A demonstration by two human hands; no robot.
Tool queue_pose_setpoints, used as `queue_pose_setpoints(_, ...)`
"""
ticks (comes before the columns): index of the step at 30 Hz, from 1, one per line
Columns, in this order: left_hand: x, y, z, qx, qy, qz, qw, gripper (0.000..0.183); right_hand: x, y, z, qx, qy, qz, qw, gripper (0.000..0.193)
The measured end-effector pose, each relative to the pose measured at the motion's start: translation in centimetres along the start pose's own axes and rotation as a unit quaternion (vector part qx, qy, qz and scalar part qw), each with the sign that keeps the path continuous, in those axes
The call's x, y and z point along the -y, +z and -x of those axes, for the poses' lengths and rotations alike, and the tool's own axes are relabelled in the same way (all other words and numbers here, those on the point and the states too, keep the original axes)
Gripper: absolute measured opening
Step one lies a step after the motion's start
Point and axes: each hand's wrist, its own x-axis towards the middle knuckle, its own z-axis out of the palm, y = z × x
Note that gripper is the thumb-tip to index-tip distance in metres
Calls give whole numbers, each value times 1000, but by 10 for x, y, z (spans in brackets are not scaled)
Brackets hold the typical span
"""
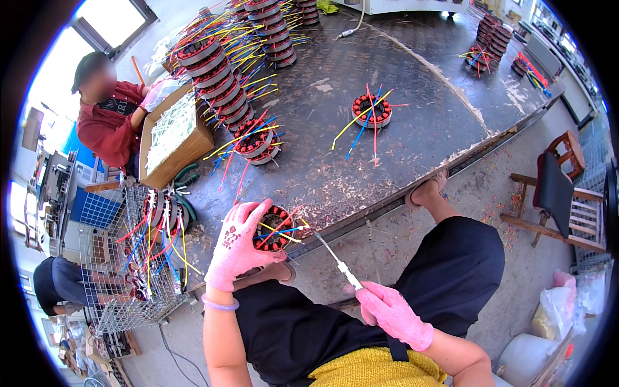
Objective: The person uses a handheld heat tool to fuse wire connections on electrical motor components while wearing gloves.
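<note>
My left hand [235,246], in a pink glove, grips a motor stator [269,241] at the table's near edge. Red, blue and yellow wires stick out of the stator toward the right. In my right hand [394,316], also gloved in pink, is a slim tool with a white handle [349,273] and a thin metal shaft. Its tip points up and left at the wire ends, a little apart from them. Another stator [372,113] with splayed wires lies by itself on the dark table [322,174].
Tall stacks of wired stators [216,80] stand at the back left. Beside them are a cardboard box [202,137] of pale strips and green-handled pliers [186,180]. A wire basket [106,309] adjoins the table's left. A co-worker [109,138] sits beyond; a wooden chair [560,193] stands right.
</note>
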Motion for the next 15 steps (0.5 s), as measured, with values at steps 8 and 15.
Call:
queue_pose_setpoints(8, 1, 2, 3, 4, -13, -7, 1000, 99, 0, 1, 0, -20, -2, 4, 1000, 38)
queue_pose_setpoints(15, 5, -5, 3, 33, 49, 14, 998, 97, -4, -3, -2, -21, -5, 14, 1000, 37)
